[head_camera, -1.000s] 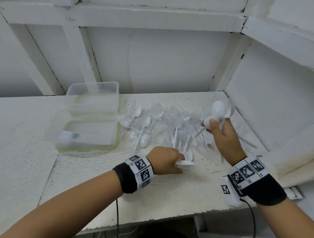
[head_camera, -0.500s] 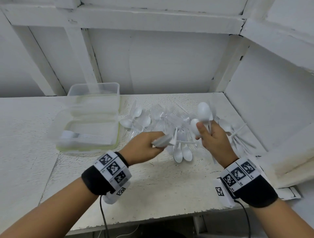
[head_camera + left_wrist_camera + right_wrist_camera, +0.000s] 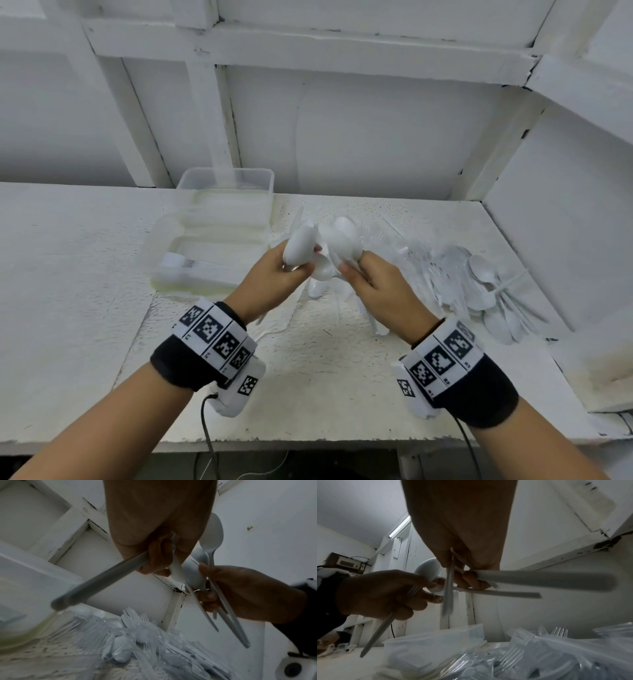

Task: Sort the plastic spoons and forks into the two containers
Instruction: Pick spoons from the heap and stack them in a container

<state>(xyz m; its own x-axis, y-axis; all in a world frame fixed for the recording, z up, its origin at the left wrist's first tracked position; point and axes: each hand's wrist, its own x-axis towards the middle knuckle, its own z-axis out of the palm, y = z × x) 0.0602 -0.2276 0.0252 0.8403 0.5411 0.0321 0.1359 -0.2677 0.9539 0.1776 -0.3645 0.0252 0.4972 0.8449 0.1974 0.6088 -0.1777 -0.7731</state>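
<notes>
Spoons (image 3: 342,245) are being held up in both hands above the table (image 3: 325,370), bowls upward and handles hanging down, between the containers on the left and the loose pile on the right. The left hand (image 3: 274,277) is gripping a spoon (image 3: 299,248) with fingers curled round its handle; in the left wrist view that handle (image 3: 101,580) is slanting down and left out of the fist, blurred. The right hand (image 3: 380,291) is clutching several spoons at once, its fingers wrapped round their necks, and in the left wrist view their handles (image 3: 228,618) are fanning out below the palm. The two hands are meeting at the bowls, the fingertips close together; whether the left hand's spoon is touching the right hand's bunch cannot be told.

The near container (image 3: 164,240), clear plastic with a greenish base, is sitting on the table left of the hands, and a small bundle of forks (image 3: 191,265) is lying flat inside it. A second container (image 3: 226,178) is standing just behind it, against the wall; its contents cannot be made out. The pile (image 3: 479,287) of white spoons and clear forks is spreading across the table to the right of the hands, towards the side wall. Both wrists are wearing black bands (image 3: 191,363) with printed square markers.
</notes>
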